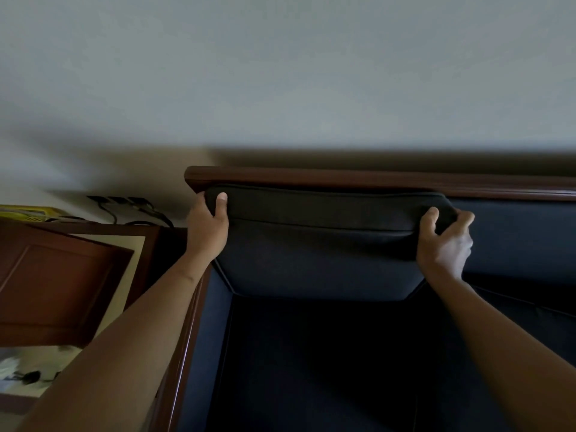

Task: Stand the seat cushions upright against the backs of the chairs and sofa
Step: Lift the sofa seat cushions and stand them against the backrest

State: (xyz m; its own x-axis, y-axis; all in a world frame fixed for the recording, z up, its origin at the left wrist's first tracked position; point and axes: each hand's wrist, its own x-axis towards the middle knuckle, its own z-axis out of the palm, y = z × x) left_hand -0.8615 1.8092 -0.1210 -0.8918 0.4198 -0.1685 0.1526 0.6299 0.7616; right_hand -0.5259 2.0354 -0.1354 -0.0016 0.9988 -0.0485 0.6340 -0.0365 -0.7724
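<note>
A dark blue seat cushion (pixel 318 260) stands upright against the back of a sofa with a dark wooden top rail (pixel 358 177). My left hand (pixel 209 227) grips the cushion's upper left corner, thumb on the front face. My right hand (pixel 444 241) grips its upper right corner. The cushion's top edge lies just under the rail. Below it the bare seat base (pixel 327 363) is dark and in shadow. Another blue cushion (pixel 514 241) shows to the right.
The sofa's wooden left armrest (pixel 180 353) runs down the left of the seat. A reddish wooden side table (pixel 56 285) stands left of it. Black cables and sockets (pixel 124 204) sit on the wall behind. A pale wall (pixel 280 73) fills the top.
</note>
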